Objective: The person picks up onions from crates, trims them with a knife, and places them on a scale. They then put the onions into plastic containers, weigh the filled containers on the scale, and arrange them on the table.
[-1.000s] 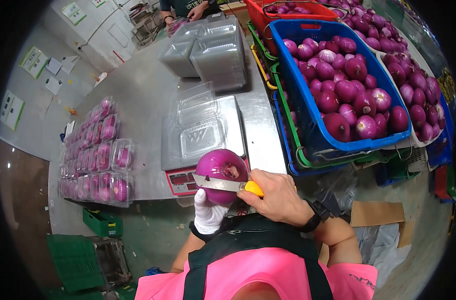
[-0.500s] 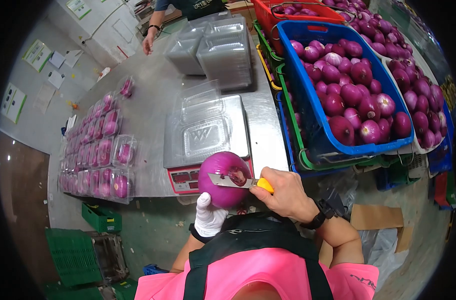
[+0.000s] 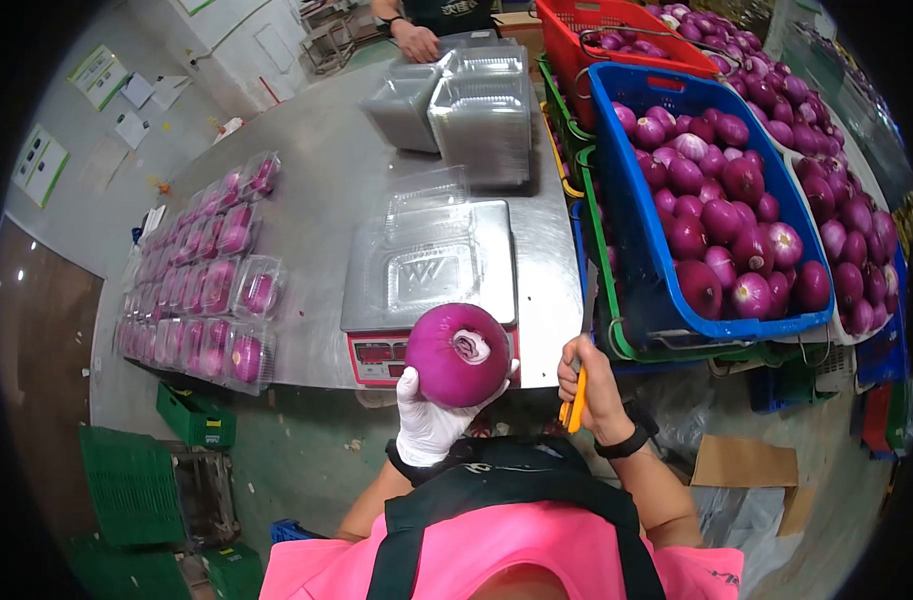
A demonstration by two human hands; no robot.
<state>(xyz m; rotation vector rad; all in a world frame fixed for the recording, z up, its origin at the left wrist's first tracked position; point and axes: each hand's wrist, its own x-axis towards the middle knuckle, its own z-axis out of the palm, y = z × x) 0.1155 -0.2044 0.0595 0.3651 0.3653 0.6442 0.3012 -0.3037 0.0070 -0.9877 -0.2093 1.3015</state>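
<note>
A large purple onion (image 3: 447,362) rests in my gloved left hand (image 3: 432,422), its pale cut end facing up. My bare right hand (image 3: 595,395) is wrapped round the yellow handle of a knife (image 3: 574,400), whose blade points up and away, apart from the onion. Just beyond the onion, an open clear plastic box (image 3: 429,270) lies on the metal plate of a red-fronted scale (image 3: 359,290).
Stacked clear boxes (image 3: 482,120) stand at the table's back, near a co-worker's hand (image 3: 415,40). Packed onions (image 3: 217,285) fill the left side of the table (image 3: 317,170). Right of it, a blue crate (image 3: 649,240) and other crates hold onions.
The knife has come away from the onion and moved right, its blade now upright. The onion's cut end has turned up. The co-worker's hand has moved to the stacked boxes.
</note>
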